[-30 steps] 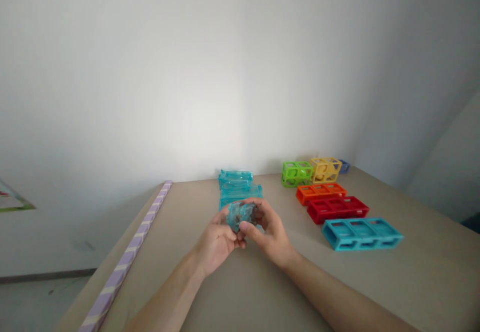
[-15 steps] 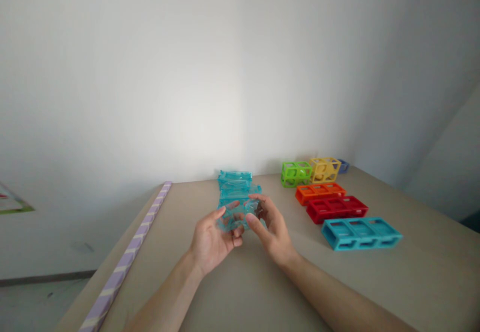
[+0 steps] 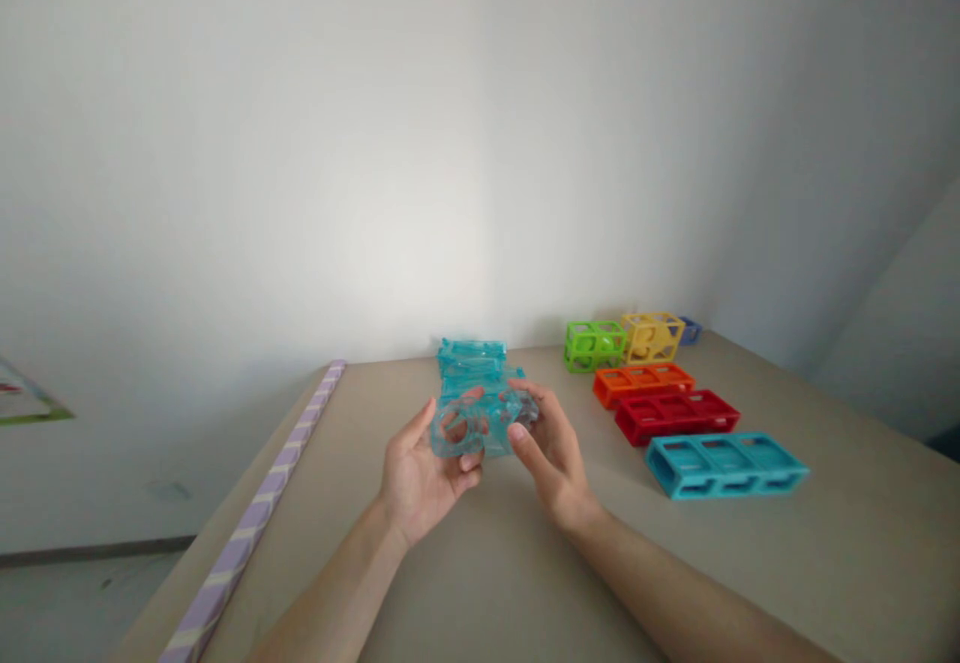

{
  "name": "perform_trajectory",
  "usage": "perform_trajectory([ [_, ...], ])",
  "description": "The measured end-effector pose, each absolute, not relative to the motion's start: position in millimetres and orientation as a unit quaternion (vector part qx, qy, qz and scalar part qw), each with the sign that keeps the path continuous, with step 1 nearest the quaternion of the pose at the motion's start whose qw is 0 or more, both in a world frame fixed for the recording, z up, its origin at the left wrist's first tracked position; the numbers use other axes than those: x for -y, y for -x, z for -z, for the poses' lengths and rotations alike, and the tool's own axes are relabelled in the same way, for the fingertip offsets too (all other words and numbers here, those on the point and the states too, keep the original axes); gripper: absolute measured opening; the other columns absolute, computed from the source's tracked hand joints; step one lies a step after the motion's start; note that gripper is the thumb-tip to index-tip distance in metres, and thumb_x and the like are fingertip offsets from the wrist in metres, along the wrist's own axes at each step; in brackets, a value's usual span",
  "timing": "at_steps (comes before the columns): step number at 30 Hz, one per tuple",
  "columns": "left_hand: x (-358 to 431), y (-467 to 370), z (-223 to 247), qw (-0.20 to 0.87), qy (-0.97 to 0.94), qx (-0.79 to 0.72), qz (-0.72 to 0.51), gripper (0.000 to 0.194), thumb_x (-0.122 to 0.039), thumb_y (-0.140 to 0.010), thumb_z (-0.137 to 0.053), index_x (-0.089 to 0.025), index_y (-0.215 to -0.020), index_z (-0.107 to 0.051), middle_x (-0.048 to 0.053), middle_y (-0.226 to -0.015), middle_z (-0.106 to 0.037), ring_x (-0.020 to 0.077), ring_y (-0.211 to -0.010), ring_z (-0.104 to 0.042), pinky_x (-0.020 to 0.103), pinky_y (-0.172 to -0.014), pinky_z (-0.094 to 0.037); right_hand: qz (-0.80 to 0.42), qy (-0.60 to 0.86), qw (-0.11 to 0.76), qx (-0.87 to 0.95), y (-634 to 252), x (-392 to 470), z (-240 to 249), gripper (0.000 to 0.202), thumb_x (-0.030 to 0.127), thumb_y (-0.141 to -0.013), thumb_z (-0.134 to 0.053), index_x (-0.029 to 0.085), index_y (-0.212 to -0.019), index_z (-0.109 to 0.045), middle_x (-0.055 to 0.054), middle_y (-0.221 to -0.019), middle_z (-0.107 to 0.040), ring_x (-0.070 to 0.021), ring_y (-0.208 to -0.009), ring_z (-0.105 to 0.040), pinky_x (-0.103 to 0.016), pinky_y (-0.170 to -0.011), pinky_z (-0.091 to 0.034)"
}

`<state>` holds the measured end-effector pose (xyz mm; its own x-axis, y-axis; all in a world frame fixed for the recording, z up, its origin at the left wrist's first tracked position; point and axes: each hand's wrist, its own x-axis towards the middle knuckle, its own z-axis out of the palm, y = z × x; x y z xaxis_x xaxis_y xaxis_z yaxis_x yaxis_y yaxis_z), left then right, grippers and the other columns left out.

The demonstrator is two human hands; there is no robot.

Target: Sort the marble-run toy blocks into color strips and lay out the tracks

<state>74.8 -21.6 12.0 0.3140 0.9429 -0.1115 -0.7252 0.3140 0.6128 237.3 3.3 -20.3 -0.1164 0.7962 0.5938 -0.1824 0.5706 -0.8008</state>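
A clear, light-blue plastic piece with round openings is held up between both hands above the table. My left hand grips its left end, thumb on the near side and fingers beneath. At the other end, my right hand has its thumb and fingers closed round the piece. Just behind the hands lies a stack of transparent teal pieces, its nearer part partly hidden by the held piece.
On the right of the table stand block frames: teal, red, orange, green, yellow and blue. A purple striped strip runs along the left edge. A wall rises behind.
The clear piece has turned to show its broad face and openings more plainly. My right hand has moved slightly right and up; my left hand has barely moved.
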Motion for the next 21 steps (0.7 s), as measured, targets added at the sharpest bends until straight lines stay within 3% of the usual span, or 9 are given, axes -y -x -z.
perform_trajectory([
  [5,20.4,-73.1,-10.5,0.771,-0.245,-0.231,-0.541,0.049,-0.047,-0.085,-0.055,-0.017,-0.123,-0.061,0.009,-0.095,-0.067,0.0132,-0.060,-0.053,0.027,-0.054,-0.039,-0.355,0.255,0.650,0.622,-237.0,-4.3,18.9,0.041,0.038,-0.089,-0.061,0.029,-0.128,-0.051,-0.009,-0.122,-0.053,-0.0266,-0.109,-0.056,-0.044,-0.095,-0.046],
  [8,18.9,-75.5,-7.6,0.756,-0.261,-0.265,-0.538,0.048,-0.049,-0.084,-0.059,-0.022,-0.124,-0.060,0.006,-0.090,-0.066,0.0122,-0.059,-0.054,0.023,-0.051,-0.037,-0.355,0.256,0.657,0.614,-236.6,-3.8,17.5,0.043,0.036,-0.087,-0.063,0.030,-0.127,-0.052,-0.010,-0.122,-0.051,-0.0271,-0.111,-0.055,-0.044,-0.095,-0.048],
  [11,18.0,-79.4,-4.0,0.733,-0.292,-0.290,-0.541,0.057,-0.060,-0.079,-0.061,-0.032,-0.128,-0.055,0.002,-0.083,-0.063,0.0079,-0.052,-0.048,0.018,-0.045,-0.030,-0.368,0.232,0.657,0.616,-235.4,-1.7,15.4,0.042,0.033,-0.087,-0.063,0.030,-0.128,-0.051,-0.009,-0.125,-0.049,-0.0266,-0.111,-0.056,-0.043,-0.094,-0.049],
  [14,18.1,-81.7,-3.3,0.732,-0.298,-0.290,-0.541,0.067,-0.074,-0.074,-0.053,-0.033,-0.128,-0.053,-0.001,-0.075,-0.058,0.0050,-0.046,-0.040,0.016,-0.042,-0.023,-0.369,0.216,0.657,0.621,-234.3,-0.2,13.9,0.040,0.031,-0.089,-0.062,0.029,-0.128,-0.052,-0.009,-0.125,-0.048,-0.0264,-0.111,-0.056,-0.043,-0.094,-0.050],
  [17,18.5,-81.1,-4.5,0.737,-0.286,-0.298,-0.535,0.056,-0.066,-0.081,-0.053,-0.031,-0.125,-0.054,-0.003,-0.069,-0.052,0.0050,-0.045,-0.036,0.015,-0.041,-0.022,-0.356,0.221,0.656,0.628,-234.1,-0.4,13.9,0.039,0.030,-0.089,-0.061,0.029,-0.127,-0.053,-0.010,-0.123,-0.049,-0.0259,-0.110,-0.057,-0.043,-0.094,-0.050],
  [21,19.1,-77.9,-2.9,0.742,-0.298,-0.280,-0.531,0.045,-0.046,-0.086,-0.051,-0.027,-0.126,-0.053,-0.001,-0.072,-0.053,0.0088,-0.048,-0.043,0.018,-0.040,-0.028,-0.338,0.218,0.657,0.637,-234.0,-0.5,14.2,0.044,0.031,-0.089,-0.062,0.029,-0.132,-0.050,-0.009,-0.123,-0.050,-0.0247,-0.109,-0.057,-0.043,-0.094,-0.051],
])
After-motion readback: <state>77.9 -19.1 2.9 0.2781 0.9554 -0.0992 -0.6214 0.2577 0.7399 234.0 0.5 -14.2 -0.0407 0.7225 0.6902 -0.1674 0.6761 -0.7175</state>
